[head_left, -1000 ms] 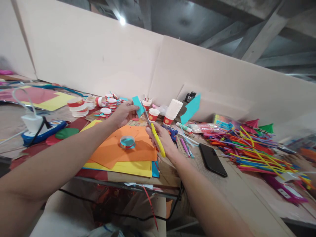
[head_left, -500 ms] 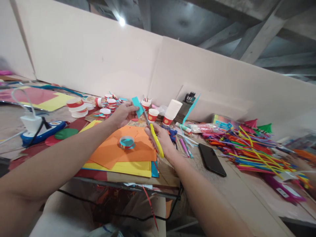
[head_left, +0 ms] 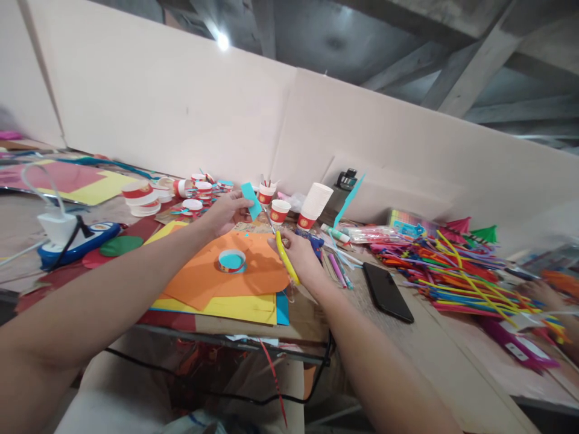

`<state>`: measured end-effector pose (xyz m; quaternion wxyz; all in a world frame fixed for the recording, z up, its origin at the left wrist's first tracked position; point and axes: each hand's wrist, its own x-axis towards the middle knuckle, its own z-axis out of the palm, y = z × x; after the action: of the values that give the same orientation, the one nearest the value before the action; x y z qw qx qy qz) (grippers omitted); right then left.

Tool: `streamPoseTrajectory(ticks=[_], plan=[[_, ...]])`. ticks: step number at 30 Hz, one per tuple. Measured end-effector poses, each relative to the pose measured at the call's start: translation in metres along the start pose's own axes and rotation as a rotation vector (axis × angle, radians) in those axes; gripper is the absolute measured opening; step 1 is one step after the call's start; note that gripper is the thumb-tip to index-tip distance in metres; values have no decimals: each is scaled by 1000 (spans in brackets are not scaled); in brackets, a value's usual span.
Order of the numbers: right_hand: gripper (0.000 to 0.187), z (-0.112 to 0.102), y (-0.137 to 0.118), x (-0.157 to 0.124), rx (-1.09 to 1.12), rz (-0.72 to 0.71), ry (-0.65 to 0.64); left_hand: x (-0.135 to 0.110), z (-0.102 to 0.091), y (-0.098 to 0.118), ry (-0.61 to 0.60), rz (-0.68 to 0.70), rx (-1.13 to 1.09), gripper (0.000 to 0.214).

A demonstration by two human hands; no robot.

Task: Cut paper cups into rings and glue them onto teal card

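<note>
Between the fingers of my left hand (head_left: 231,212) is a small light-blue strip of paper (head_left: 251,201), held up above the table. My right hand (head_left: 296,253) grips yellow-handled scissors (head_left: 284,258), their blades pointing up and away from me, just right of the paper. Below both hands lies a stack of orange paper sheets (head_left: 199,283) over yellow sheets (head_left: 253,308). A short cup ring with blue paper inside (head_left: 232,261) rests on the orange sheet.
Behind my hands stand a stack of paper cups (head_left: 315,206) and a single cup (head_left: 280,212). A black phone (head_left: 388,292) and a heap of colourful pipe cleaners (head_left: 470,277) lie to the right. A blue power strip (head_left: 76,244) sits at left. Another person's hand (head_left: 545,295) shows far right.
The scissors have drawn down and slightly away from the blue paper, which my left hand still holds. A tiny blue scrap now shows on the orange sheet's far edge.
</note>
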<state>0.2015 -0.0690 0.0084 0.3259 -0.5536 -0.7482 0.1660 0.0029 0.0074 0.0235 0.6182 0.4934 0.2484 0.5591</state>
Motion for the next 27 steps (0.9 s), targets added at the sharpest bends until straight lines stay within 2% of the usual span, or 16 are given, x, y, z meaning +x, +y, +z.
streamPoseTrajectory(ticks=[3,8,12,15,17,19,23,25,27], plan=[[24,-2,0,1,-44,16,19,2,-3,-3,13,-10,14,18],[25,-5,-7,-4,-15,-35,76,1,-2,-4,36,-8,40,23],[28,-4,-8,-6,-11,-14,68,-1,-2,-4,37,-21,77,26],[30,-1,-5,-4,44,-35,72,-1,-4,-7,22,-33,107,29],[31,2,-3,-2,116,-72,105,0,-5,-9,16,6,145,29],[33,5,0,0,240,-82,145,0,-5,-11,52,147,241,27],[39,12,-3,3,676,78,165,-4,-4,-10,134,671,640,15],[41,12,-9,2,863,107,169,-9,-2,-9,67,904,820,7],[42,11,-16,1,971,72,156,-14,0,-10,-44,1060,928,11]])
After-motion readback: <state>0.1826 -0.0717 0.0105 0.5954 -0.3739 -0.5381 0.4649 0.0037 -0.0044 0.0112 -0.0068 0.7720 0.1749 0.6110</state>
